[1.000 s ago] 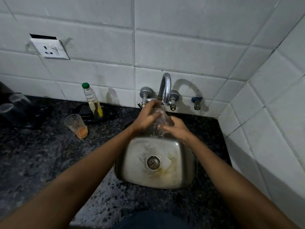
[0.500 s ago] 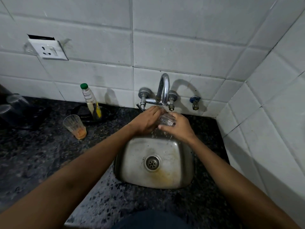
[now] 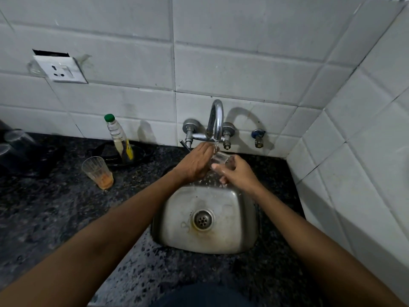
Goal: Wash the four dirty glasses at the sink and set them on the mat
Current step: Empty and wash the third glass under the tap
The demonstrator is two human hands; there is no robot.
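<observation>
Your right hand (image 3: 238, 173) grasps the clear glass (image 3: 221, 159), fingers (image 3: 218, 167) curled round its wall, holding it under the tap (image 3: 215, 122) over the back of the sink (image 3: 208, 220). The glass lies tilted, its long axis running from your right fingers up toward the stream, mouth to the water. Your left hand (image 3: 195, 165) rests against its far side; its fingers are hidden, so you cannot tell their grip. One dirty glass (image 3: 98, 171) stands on the counter (image 3: 55, 209), well left of your left fingers, nearer that hand.
</observation>
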